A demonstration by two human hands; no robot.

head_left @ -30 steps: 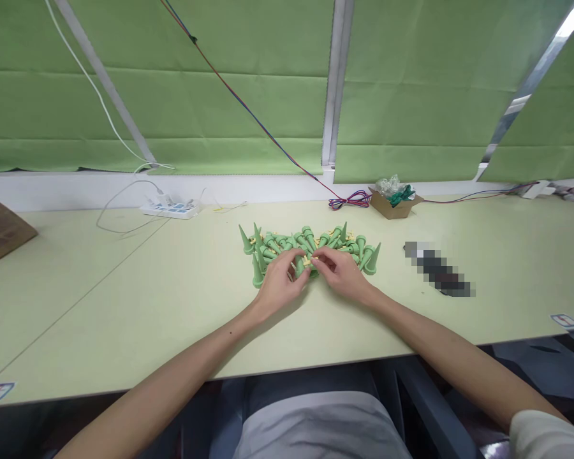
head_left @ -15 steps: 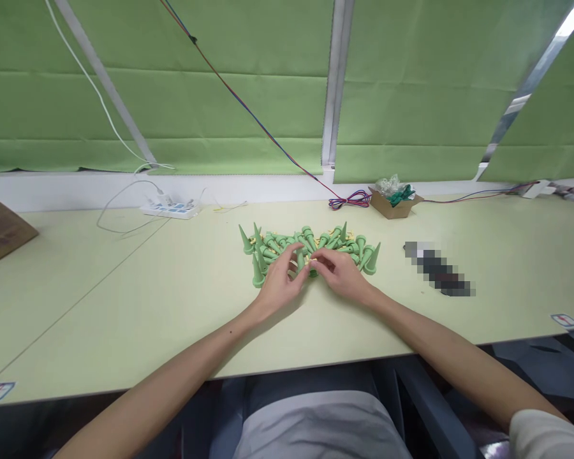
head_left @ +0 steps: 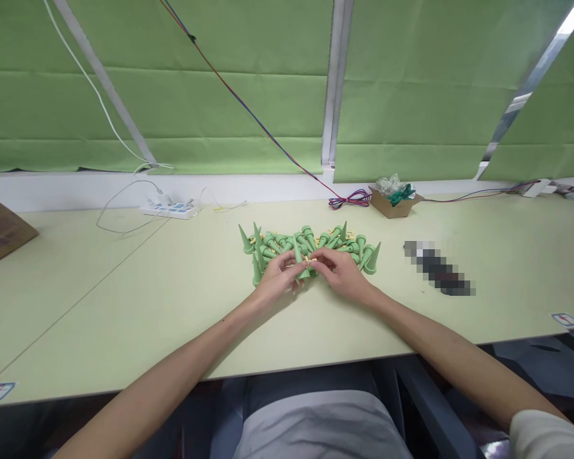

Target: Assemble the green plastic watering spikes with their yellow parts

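Several green cone-shaped pieces (head_left: 307, 236) with round collars lie heaped on the pale table, small yellow parts among them. At the near side of the heap my left hand (head_left: 281, 275) is closed on a green cone (head_left: 298, 250), whose tip points up and away. My right hand (head_left: 338, 271) pinches a small yellow part (head_left: 313, 260) between thumb and forefinger, right beside that cone. The fingertips of both hands nearly meet, and they partly hide the yellow part and the cone's base.
A small cardboard box (head_left: 393, 207) holding clear and green plastic stands at the back, beside coiled red and blue wire (head_left: 349, 199). A power strip (head_left: 172, 209) lies back left, a brown object (head_left: 2, 229) far left. A pixelated dark item (head_left: 437, 269) lies right.
My left hand has closed around the green cone and tilted it, its fingers now curled beneath. My right hand has barely moved.
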